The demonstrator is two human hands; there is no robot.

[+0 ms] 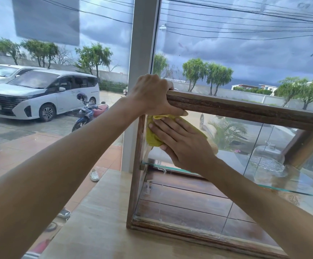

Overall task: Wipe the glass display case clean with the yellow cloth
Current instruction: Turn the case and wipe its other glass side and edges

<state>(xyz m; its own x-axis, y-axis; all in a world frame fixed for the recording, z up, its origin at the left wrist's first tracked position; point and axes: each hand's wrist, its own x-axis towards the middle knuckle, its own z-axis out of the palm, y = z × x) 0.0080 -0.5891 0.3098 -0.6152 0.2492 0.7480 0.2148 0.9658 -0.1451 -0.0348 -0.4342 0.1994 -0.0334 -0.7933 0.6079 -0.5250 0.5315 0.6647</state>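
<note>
Window [245,53]: fills the upper half, from 9 through 12 to 3 o'clock, split by a pale upright post [142,53].
Counter [99,230]: light wooden top at 6 to 7 o'clock, carrying the case.
Glass display case [245,113]: wood-framed box from centre to 4 o'clock, with a glass shelf [292,189] inside.
Van [43,94]: white, parked outside at 9 o'clock, beside a motorbike [88,113].
Glass dome [267,157]: on the shelf at 3 o'clock.
Left hand [152,94]: just above centre, fingers curled over the case's top left corner, gripping the wooden rail.
Right hand [181,143]: at centre, fingers flat and slightly spread, pressing the cloth to the pane.
Yellow cloth [152,135]: bunched under the right palm against the upper left of the front glass, just below the left hand.
</note>
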